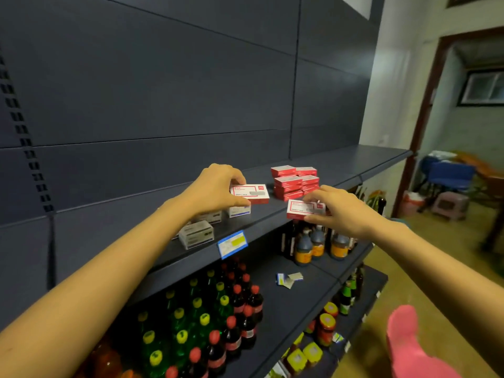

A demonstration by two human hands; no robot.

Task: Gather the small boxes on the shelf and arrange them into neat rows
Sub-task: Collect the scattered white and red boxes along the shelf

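Left hand [218, 186] has a red box [249, 193] pinched, fingers curled over the top and thumb beneath, right above the grey boxes [199, 234] lined along the shelf [381, 162]. Right hand [341, 211] grips a second box [304, 210] by its end, fingers wrapped round it, at the shelf's front edge. Between and behind my hands sits the stack [294, 184] of red boxes, several high and near the right one. A blue tag [232, 243] hangs on the shelf lip. Below stand bottles [191, 336] with yellow and red caps.
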